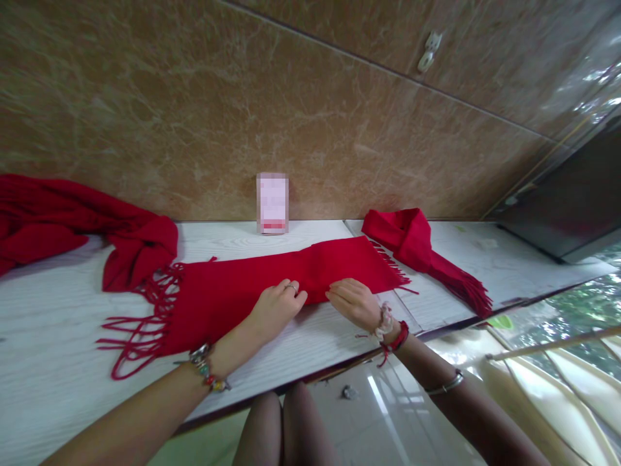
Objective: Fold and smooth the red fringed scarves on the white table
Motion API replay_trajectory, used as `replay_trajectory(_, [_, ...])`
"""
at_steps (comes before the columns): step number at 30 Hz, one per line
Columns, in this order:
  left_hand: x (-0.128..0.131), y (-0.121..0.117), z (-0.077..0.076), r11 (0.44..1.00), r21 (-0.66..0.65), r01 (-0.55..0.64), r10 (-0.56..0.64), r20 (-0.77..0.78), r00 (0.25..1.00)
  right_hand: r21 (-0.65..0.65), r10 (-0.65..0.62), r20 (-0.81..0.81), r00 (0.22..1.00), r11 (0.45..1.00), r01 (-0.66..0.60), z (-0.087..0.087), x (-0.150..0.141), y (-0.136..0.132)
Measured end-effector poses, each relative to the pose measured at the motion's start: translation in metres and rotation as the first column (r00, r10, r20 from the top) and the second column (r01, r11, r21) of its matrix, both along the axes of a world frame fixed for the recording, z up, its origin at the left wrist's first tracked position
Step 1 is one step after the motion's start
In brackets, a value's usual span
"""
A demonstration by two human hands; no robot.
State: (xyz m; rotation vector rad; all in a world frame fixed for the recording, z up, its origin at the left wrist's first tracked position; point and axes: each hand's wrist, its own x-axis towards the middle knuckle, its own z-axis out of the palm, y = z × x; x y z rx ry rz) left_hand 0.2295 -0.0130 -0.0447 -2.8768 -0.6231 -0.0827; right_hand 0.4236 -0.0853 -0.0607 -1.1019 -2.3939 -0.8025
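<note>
A red scarf [223,288] lies stretched lengthwise on the white table, with long loose fringe at its left end and shorter fringe at its right. My left hand [277,309] has its fingers curled onto the scarf's near edge, around the middle. A short way to the right, my right hand [353,303] pinches that same edge, its fingertips pointing toward my left hand. The fabric right under both sets of fingertips is hidden.
A second red scarf [405,236], folded and knotted, lies at the right. More red fabric [140,243] is bunched at the left. A phone-like upright object [272,204], pixelated, leans on the marbled wall [194,116]. A dark box-shaped appliance [563,188] stands far right on the table [53,362].
</note>
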Motion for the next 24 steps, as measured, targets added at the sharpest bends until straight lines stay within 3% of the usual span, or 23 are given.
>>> replay_trajectory(4, [0.002, -0.003, -0.004, 0.992, -0.081, 0.098, -0.102, -0.051, 0.993, -0.076, 0.083, 0.064, 0.994, 0.994, -0.078, 0.0, 0.003, -0.001])
replay_trajectory(7, [0.002, -0.001, -0.008, 0.996, -0.059, 0.068, -0.071, -0.059, 0.996, -0.106, 0.066, 0.035, 0.997, 0.992, -0.062, -0.005, 0.008, -0.005])
replay_trajectory(10, [-0.003, 0.014, -0.012, 1.0, 0.001, -0.01, 0.01, -0.033, 0.999, -0.126, 0.028, -0.026, 0.999, 0.991, -0.031, -0.01, 0.012, -0.007])
replay_trajectory(13, [-0.016, 0.036, -0.017, 0.998, -0.006, 0.066, -0.066, -0.007, 0.998, -0.159, 0.013, -0.055, 0.998, 0.987, -0.021, -0.015, 0.013, -0.006])
replay_trajectory(16, [-0.032, 0.047, -0.022, 0.984, -0.109, 0.142, -0.148, -0.053, 0.988, -0.174, 0.03, -0.065, 0.997, 0.984, -0.041, -0.017, 0.012, -0.004])
replay_trajectory(20, [-0.049, 0.043, -0.02, 0.954, -0.292, 0.062, -0.114, -0.164, 0.98, -0.179, 0.034, -0.123, 0.992, 0.982, -0.056, -0.017, 0.011, -0.002])
replay_trajectory(24, [-0.067, 0.042, -0.008, 0.889, -0.457, 0.022, -0.138, -0.221, 0.966, -0.185, 0.037, -0.159, 0.987, 0.981, -0.067, -0.017, 0.01, -0.003])
